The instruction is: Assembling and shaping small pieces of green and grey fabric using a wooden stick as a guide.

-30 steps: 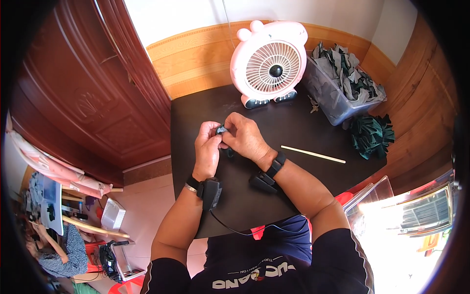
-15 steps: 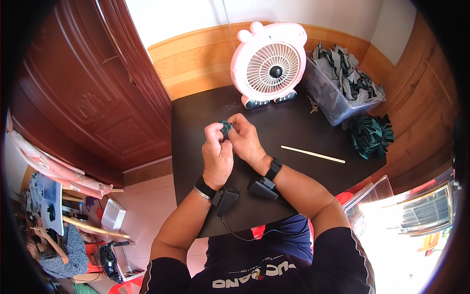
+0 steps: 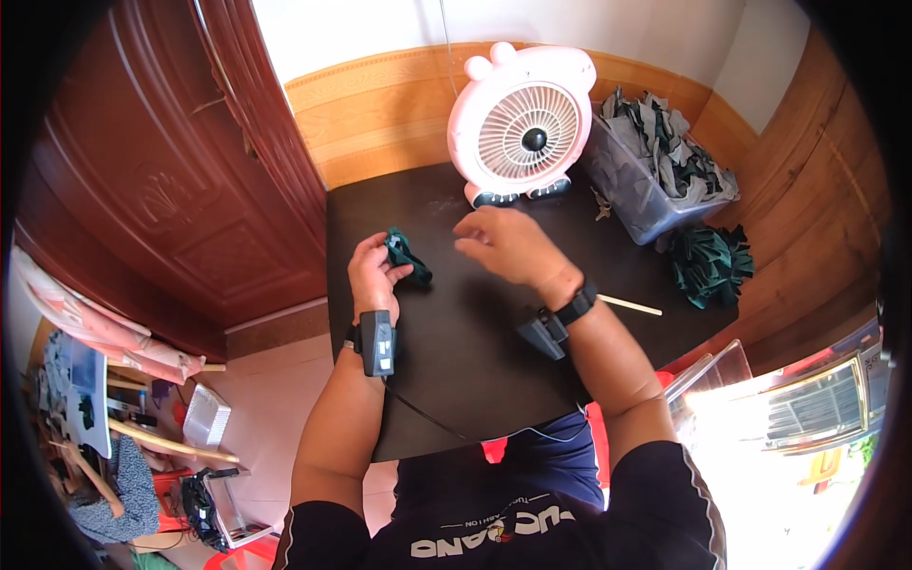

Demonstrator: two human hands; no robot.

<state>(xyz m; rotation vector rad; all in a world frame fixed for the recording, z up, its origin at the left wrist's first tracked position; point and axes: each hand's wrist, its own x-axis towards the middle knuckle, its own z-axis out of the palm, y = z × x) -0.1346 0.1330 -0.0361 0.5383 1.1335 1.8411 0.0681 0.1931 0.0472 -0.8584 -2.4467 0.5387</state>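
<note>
My left hand [image 3: 372, 274] holds a dark green piece of fabric [image 3: 408, 258] between thumb and fingers. The strip hangs loosely to the right of the fingertips, over the left part of the dark table [image 3: 446, 380]. To the right and apart from it, my right hand [image 3: 518, 247] is raised over the table, palm down. A gap shows between its thumb and bent fingers, and nothing is visible in them. A thin pale stick [image 3: 631, 305] lies on the table beyond my right wrist, partly covered by it.
A pink animal-shaped fan [image 3: 527, 128] stands at the back of the table. Right of it is a clear plastic bin [image 3: 655, 223] full of green and grey fabric pieces. A gathered dark green bundle [image 3: 711, 266] sits in front of the bin. A cable [image 3: 427, 418] trails from my left wrist device.
My hands have parted: the left moved left, keeping the green fabric, which now hangs looser. The right let go of it and moved right, now covering part of the stick.
</note>
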